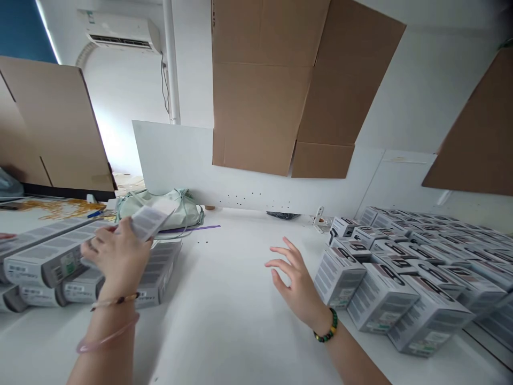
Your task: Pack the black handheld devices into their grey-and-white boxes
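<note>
My left hand point(116, 251) is closed on a small grey-and-white printed box point(149, 222), tilted above the rows of boxes at the left. Under and beside that hand lie long rows of similar boxes point(50, 254), stacked in two layers. My right hand point(294, 280) hovers over the white table point(224, 299), fingers apart and holding nothing. It is just left of many upright boxes point(382, 297) grouped at the right.
Behind the left rows sits a pale green bag point(186, 211), with a purple strip point(206, 228) beside it. A white bracket point(318, 220) stands at the back. Another person's fingertips point(6, 236) show at the left edge. Cardboard sheets point(260, 107) hang behind the table.
</note>
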`<state>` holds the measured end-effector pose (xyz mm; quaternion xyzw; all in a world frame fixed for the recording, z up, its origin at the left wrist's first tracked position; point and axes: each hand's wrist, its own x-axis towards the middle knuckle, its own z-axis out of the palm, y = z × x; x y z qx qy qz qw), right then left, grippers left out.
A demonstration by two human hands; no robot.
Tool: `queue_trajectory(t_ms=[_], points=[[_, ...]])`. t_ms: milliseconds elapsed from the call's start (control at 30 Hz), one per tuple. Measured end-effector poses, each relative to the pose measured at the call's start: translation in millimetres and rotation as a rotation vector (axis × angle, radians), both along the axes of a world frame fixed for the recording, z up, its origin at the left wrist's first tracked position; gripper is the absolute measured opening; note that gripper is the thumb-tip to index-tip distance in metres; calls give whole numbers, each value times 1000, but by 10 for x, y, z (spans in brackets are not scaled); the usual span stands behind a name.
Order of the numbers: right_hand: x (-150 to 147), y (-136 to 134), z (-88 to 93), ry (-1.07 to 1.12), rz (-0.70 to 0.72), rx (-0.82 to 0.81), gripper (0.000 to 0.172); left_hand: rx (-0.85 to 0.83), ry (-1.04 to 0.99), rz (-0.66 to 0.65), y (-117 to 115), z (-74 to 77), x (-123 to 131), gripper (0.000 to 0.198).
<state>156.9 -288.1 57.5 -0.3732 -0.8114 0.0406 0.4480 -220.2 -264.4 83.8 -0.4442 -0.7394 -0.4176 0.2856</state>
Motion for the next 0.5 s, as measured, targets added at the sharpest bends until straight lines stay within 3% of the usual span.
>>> queue_trajectory(t_ms=[67,133,233,300,400,500], points=[[-173,61,68,64,95,-57,25,44,-37,-66,29,94,350,75],[-346,155,105,168,196,-132,44,69,-101,-253,83,60,740,85],[-560,338,65,330,348,-296,83,54,-201,-627,164,-243,1290,83],[-633,462,-19,438,381,-362,98,6,-284,-817,180,-505,1574,83],[-595,616,-170,581,288,-366,83,-85,-421,-992,150,-755,1812,81],[-450,724,-307,615,322,-439,74,-136,-644,-1174,121,-770,1837,71]])
